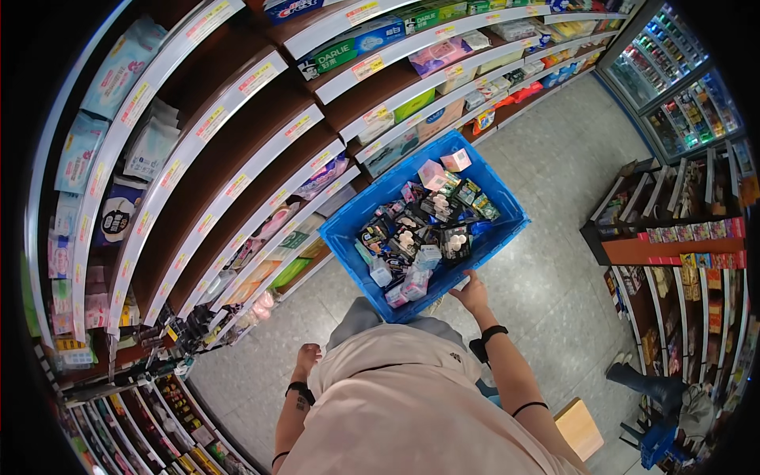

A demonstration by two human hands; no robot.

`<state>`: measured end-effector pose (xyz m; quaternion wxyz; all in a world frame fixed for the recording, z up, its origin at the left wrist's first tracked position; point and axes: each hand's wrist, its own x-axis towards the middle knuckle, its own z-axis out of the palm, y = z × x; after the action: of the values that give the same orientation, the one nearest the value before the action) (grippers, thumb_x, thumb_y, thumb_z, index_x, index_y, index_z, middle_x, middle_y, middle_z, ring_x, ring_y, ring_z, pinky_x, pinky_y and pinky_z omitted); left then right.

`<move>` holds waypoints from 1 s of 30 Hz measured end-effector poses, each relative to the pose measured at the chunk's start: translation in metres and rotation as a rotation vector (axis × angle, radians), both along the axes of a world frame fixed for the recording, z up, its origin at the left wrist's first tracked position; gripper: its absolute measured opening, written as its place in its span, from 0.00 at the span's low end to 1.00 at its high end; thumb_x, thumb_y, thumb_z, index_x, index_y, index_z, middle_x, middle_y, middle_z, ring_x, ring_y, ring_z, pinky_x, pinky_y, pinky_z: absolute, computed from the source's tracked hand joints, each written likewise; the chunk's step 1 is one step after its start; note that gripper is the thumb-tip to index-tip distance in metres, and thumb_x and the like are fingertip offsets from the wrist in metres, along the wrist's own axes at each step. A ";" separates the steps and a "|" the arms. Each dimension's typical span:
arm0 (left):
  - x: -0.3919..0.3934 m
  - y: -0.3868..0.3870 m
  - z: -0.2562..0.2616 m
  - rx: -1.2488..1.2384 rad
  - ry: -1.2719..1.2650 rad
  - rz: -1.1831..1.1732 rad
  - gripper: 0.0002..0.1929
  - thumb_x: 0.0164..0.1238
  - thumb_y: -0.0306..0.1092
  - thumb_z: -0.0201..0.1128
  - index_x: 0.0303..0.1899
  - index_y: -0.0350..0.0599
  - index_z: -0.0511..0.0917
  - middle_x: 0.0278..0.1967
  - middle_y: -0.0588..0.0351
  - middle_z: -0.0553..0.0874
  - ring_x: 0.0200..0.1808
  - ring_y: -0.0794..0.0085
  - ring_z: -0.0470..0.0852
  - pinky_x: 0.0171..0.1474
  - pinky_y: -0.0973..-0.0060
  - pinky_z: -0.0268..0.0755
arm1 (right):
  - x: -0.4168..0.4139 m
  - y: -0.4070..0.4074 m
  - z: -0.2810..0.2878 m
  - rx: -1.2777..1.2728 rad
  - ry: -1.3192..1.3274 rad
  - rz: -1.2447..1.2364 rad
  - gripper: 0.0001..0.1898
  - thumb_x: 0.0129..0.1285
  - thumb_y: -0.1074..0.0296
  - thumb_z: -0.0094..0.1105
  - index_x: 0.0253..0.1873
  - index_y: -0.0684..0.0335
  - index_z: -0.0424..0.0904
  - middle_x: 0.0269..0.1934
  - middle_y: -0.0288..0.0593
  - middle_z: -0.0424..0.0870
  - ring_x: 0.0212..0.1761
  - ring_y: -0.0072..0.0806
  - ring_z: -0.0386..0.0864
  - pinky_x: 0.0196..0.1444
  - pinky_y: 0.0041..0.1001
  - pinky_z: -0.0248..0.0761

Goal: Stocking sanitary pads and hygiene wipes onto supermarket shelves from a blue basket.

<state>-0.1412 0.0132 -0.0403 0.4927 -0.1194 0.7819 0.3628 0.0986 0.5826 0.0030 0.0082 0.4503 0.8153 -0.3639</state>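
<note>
A blue plastic crate [350, 270] stands before me, close to the shelves. Small packaged goods fill much of it: black boxes [457, 243] with round pale pictures, pale pink boxes [432, 175], light blue-white packs [380, 272] and green packs [485, 208]. My right hand [472, 292] grips the crate's near rim, thumb and fingers at its edge. Beside my left hip hangs my left hand [309, 357], holding nothing, its fingers loosely bent and partly apart. Both wrists wear dark bands.
Long shelves [231, 184] with price strips curve along the left, bearing toothpaste boxes [350, 50] and soft packs [122, 65]. A glass-door drinks cooler [665, 65] stands far right. Display racks [671, 237], a pale wooden block-like object [579, 428] and another person's legs [638, 380] are at right.
</note>
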 end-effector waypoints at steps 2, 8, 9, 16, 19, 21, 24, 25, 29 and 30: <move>-0.004 0.020 0.015 -0.031 0.056 0.039 0.12 0.71 0.39 0.57 0.49 0.45 0.80 0.39 0.58 0.86 0.38 0.70 0.86 0.37 0.73 0.73 | -0.001 -0.001 -0.004 0.017 -0.001 -0.018 0.38 0.44 0.55 0.84 0.58 0.60 0.71 0.25 0.46 0.86 0.32 0.46 0.87 0.40 0.42 0.79; -0.005 0.048 0.057 0.045 0.224 0.099 0.15 0.70 0.39 0.60 0.50 0.41 0.79 0.39 0.56 0.86 0.38 0.70 0.86 0.36 0.75 0.74 | -0.005 -0.003 -0.013 0.091 -0.015 0.001 0.41 0.43 0.51 0.85 0.59 0.61 0.69 0.26 0.48 0.86 0.34 0.49 0.87 0.41 0.43 0.79; -0.003 0.046 0.056 0.040 0.227 0.107 0.15 0.70 0.39 0.60 0.50 0.40 0.79 0.39 0.56 0.87 0.38 0.70 0.86 0.36 0.75 0.74 | -0.006 -0.002 -0.010 0.095 -0.009 0.008 0.42 0.43 0.51 0.85 0.59 0.61 0.68 0.26 0.48 0.86 0.35 0.50 0.87 0.41 0.43 0.79; 0.029 0.002 0.029 -0.084 0.226 0.114 0.12 0.68 0.36 0.58 0.42 0.39 0.83 0.34 0.56 0.87 0.35 0.72 0.84 0.38 0.74 0.75 | -0.010 0.000 0.000 0.046 -0.094 0.014 0.41 0.44 0.51 0.84 0.59 0.61 0.68 0.28 0.51 0.87 0.38 0.51 0.87 0.44 0.43 0.78; 0.038 -0.014 0.023 -0.034 0.220 0.144 0.12 0.66 0.36 0.58 0.40 0.39 0.84 0.32 0.57 0.86 0.34 0.73 0.82 0.38 0.73 0.74 | -0.012 0.001 -0.002 0.092 -0.105 0.043 0.41 0.44 0.52 0.85 0.58 0.62 0.67 0.28 0.51 0.87 0.38 0.51 0.87 0.44 0.43 0.79; 0.039 -0.021 0.020 -0.095 0.169 0.152 0.12 0.66 0.37 0.58 0.40 0.39 0.84 0.32 0.57 0.86 0.33 0.73 0.82 0.39 0.73 0.74 | -0.014 0.001 0.002 0.128 -0.097 0.054 0.41 0.44 0.52 0.85 0.58 0.62 0.67 0.28 0.51 0.87 0.38 0.52 0.87 0.43 0.44 0.79; 0.037 -0.026 0.020 -0.150 0.144 0.133 0.14 0.67 0.40 0.58 0.40 0.38 0.83 0.32 0.56 0.86 0.33 0.72 0.82 0.39 0.72 0.74 | -0.021 0.003 0.013 -0.051 -0.192 0.019 0.42 0.44 0.53 0.85 0.59 0.63 0.66 0.43 0.55 0.87 0.45 0.54 0.86 0.48 0.45 0.77; 0.036 -0.023 0.021 -0.162 0.142 0.120 0.15 0.68 0.41 0.58 0.39 0.38 0.83 0.32 0.56 0.86 0.34 0.72 0.82 0.39 0.72 0.74 | -0.023 0.004 0.018 -0.075 -0.202 0.015 0.42 0.44 0.53 0.85 0.59 0.63 0.66 0.42 0.55 0.88 0.45 0.53 0.86 0.48 0.45 0.77; 0.028 -0.013 0.022 -0.052 0.279 0.103 0.17 0.71 0.44 0.57 0.39 0.37 0.82 0.32 0.54 0.87 0.34 0.71 0.84 0.41 0.71 0.75 | -0.024 0.002 0.018 -0.065 -0.160 0.019 0.40 0.45 0.56 0.85 0.58 0.63 0.66 0.31 0.52 0.86 0.38 0.52 0.86 0.44 0.44 0.78; 0.024 -0.007 0.024 -0.042 0.295 0.091 0.17 0.72 0.45 0.57 0.39 0.37 0.82 0.32 0.53 0.87 0.34 0.70 0.84 0.41 0.70 0.76 | -0.023 0.001 0.015 -0.032 -0.130 0.024 0.40 0.45 0.57 0.85 0.58 0.63 0.66 0.27 0.50 0.86 0.35 0.51 0.87 0.42 0.44 0.78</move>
<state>-0.1169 0.0057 -0.0166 0.3528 -0.1103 0.8470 0.3819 0.0757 0.5835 0.0179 0.0727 0.4628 0.8125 -0.3469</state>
